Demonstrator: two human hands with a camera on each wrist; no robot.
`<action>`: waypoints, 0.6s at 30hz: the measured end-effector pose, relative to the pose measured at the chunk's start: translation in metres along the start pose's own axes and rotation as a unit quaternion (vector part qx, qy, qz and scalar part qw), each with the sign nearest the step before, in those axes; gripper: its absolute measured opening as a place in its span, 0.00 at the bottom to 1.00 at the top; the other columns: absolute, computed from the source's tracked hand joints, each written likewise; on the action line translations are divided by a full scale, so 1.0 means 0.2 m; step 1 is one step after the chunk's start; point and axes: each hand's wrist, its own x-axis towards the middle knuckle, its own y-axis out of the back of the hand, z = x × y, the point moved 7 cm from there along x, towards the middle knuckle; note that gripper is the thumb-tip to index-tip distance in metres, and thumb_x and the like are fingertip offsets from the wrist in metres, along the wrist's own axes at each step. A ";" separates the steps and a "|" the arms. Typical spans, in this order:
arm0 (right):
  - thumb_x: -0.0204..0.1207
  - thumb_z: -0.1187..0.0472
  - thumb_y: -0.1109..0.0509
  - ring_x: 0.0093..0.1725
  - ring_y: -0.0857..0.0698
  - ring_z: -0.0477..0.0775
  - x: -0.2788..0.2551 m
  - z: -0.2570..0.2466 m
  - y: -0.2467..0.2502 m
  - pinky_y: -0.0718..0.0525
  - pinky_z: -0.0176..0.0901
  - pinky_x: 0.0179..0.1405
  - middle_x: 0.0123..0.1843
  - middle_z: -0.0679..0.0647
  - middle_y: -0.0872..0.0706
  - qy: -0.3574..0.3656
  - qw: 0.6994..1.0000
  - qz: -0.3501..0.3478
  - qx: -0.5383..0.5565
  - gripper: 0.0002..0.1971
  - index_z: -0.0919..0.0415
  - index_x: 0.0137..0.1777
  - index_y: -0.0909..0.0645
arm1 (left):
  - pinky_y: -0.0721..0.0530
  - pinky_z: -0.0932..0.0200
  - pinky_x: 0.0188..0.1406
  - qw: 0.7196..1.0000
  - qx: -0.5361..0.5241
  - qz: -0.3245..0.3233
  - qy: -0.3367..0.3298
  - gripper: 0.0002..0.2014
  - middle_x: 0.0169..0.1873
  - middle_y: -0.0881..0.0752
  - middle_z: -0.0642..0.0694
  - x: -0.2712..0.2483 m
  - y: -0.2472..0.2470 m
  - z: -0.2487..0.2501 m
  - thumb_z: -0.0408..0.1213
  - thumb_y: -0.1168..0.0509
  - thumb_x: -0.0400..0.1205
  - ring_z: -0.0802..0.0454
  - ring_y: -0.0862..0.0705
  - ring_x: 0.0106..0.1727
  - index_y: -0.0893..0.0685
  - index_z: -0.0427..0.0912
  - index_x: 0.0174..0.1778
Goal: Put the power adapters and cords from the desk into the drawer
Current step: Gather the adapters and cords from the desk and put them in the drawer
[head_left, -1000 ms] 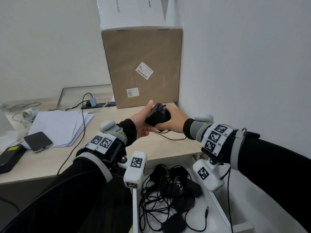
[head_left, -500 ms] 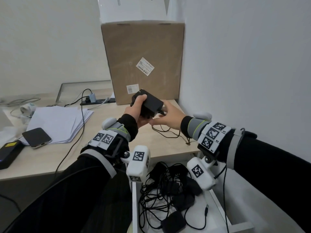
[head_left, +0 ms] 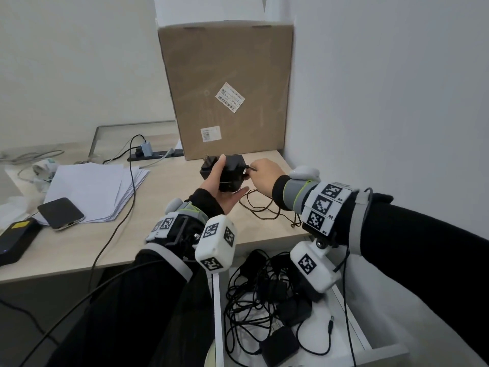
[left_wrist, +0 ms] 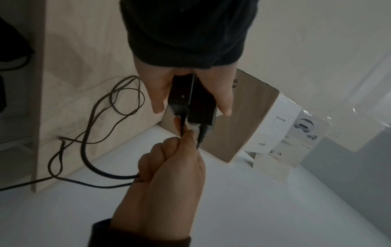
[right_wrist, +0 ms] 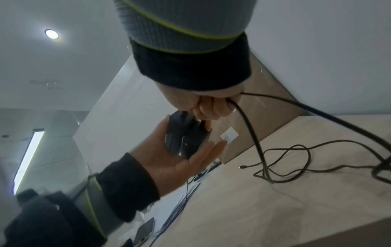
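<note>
Head view: I'm holding two adapters [head_left: 228,172] above the desk [head_left: 164,207] in my left hand [head_left: 222,189], right hand [head_left: 264,173] pinching their cords [head_left: 262,205]. Next I'm gathering slack, then lowering everything into the drawer [head_left: 352,321].

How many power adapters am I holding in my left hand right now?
2: one adapter and a second adapter side by side in the left hand, above the desk; right hand grips their cords.

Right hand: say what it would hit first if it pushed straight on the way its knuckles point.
Probably the black adapters held in the left hand; the right hand pinches their cords right beside them.
</note>
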 end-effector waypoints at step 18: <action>0.81 0.65 0.39 0.46 0.22 0.51 -0.14 -0.09 -0.07 0.23 0.39 0.44 0.54 0.57 0.18 0.122 0.981 -0.148 0.024 0.27 0.62 0.80 0.40 | 0.20 0.50 0.48 0.999 -0.027 0.007 0.027 0.13 0.38 0.14 0.42 0.02 -0.11 0.02 0.37 0.46 0.86 0.48 0.18 0.42 0.20 0.34 0.45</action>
